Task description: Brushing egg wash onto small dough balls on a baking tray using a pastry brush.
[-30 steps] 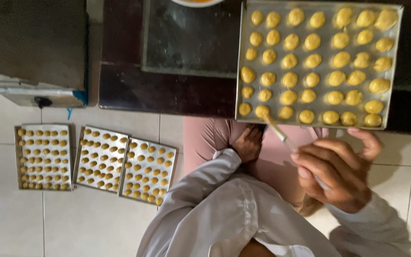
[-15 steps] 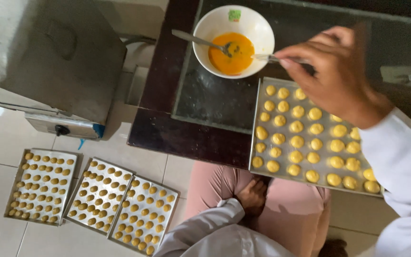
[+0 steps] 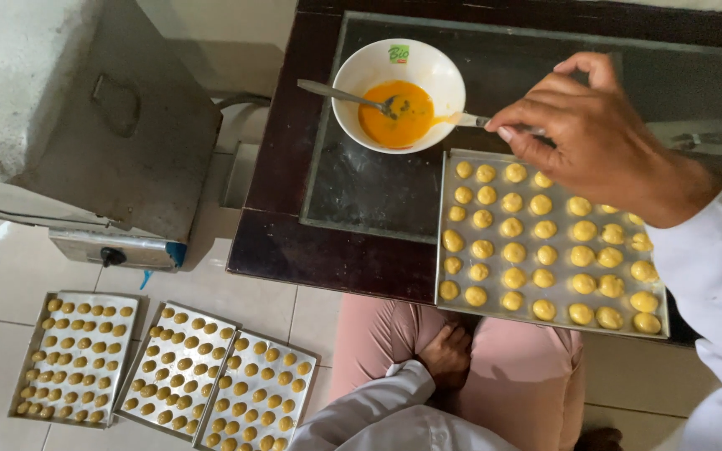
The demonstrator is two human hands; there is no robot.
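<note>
Brush between bowl, tray

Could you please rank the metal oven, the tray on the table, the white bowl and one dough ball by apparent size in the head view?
1. Metal oven
2. Tray
3. White bowl
4. Dough ball

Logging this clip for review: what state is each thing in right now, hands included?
Right hand: holds a brush, tip dipped in the bowl.
Left hand: rests on the lap, empty.
Bowl: upright, orange egg wash inside.
Spoon: lies in the bowl.
Tray on table: filled with dough balls, glossy yellow.
Three floor trays: filled, side by side.
</note>
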